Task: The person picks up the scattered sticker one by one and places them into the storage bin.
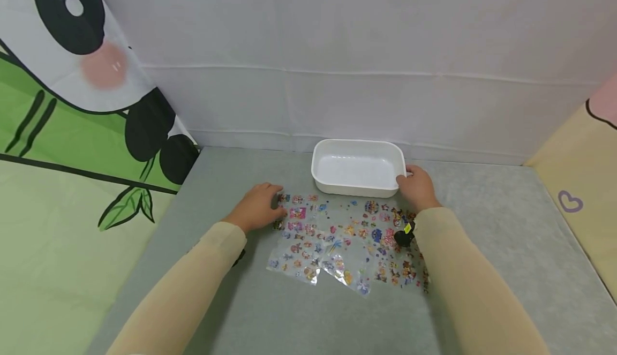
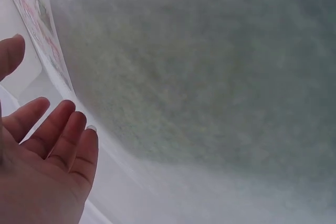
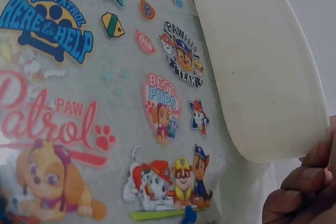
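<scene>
A white rectangular plastic tray (image 1: pixel 356 189) stands near the back edge of the table, with nothing inside it. My right hand (image 1: pixel 418 188) grips its right front corner, thumb at the rim. In the right wrist view, curled fingers (image 3: pixel 294 195) meet the underside of the tray wall (image 3: pixel 262 66). Transparent sheets of colourful cartoon stickers (image 1: pixel 296 248) lie spread in front of the tray, overlapping one another. My left hand (image 1: pixel 257 208) is at their left edge, thumb and fingers apart. The left wrist view shows that hand (image 2: pixel 50 156) with loosely bent fingers and nothing in it.
Under everything is a grey table (image 1: pixel 270 317). A pale cloth backdrop (image 1: pixel 366 103) rises right behind the tray. Printed cloth panels (image 1: pixel 135 264) border the table on the left and right. A black wrist camera (image 1: pixel 404 237) on the right arm overlaps the sticker sheets in the head view.
</scene>
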Demonstrator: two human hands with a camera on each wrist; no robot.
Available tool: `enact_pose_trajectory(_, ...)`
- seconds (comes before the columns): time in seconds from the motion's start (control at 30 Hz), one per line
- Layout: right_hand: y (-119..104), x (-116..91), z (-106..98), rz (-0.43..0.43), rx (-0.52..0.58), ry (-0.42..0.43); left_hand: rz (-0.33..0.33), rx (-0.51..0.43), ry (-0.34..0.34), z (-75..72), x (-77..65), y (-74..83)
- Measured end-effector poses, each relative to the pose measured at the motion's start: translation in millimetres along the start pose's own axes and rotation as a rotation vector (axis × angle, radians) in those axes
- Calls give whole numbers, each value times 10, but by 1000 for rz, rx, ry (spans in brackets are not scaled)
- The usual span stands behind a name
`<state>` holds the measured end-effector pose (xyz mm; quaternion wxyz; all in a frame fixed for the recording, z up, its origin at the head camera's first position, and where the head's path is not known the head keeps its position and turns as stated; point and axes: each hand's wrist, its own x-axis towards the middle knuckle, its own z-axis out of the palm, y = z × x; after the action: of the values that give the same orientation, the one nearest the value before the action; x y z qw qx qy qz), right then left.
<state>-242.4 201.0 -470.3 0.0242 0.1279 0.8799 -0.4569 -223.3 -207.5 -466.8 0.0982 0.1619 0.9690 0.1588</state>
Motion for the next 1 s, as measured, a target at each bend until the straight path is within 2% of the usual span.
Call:
enact_pose_trajectory(0.43,-27,-23,29,-2,-12,32,-24,46,-16,90,135,1)
enact_pose_trajectory(0.77,-23,-31,66,-13,-3,31,-52,80,-26,109,163,9)
enact_pose_trajectory(1.0,7,12,57,-9,-4,40,-29,81,19,145,220,-10)
